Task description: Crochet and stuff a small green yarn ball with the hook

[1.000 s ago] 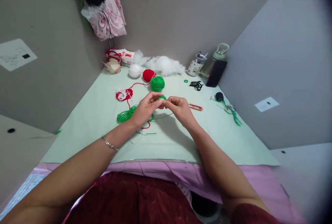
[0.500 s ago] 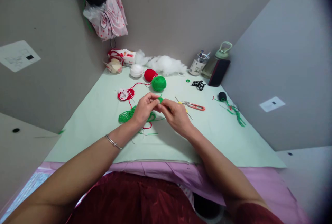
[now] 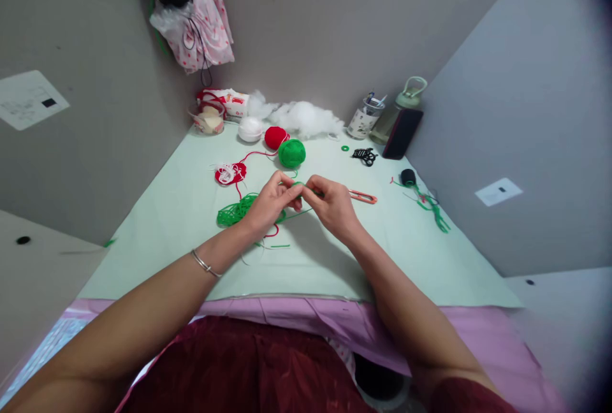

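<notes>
Far left, writing on a white sheet (image 3: 31,99) is unreadable; upper left of centre, a package (image 3: 235,104) bears blurred red print. Mid-frame, the left hand (image 3: 272,201) clamps a small green piece (image 3: 297,183); beside it, the right hand's (image 3: 331,204) grip is together, contents hidden.

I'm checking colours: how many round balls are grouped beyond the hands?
3: a white ball at left, a red ball right of it, a green ball farthest right and nearest. Others could be hidden behind them.
</notes>
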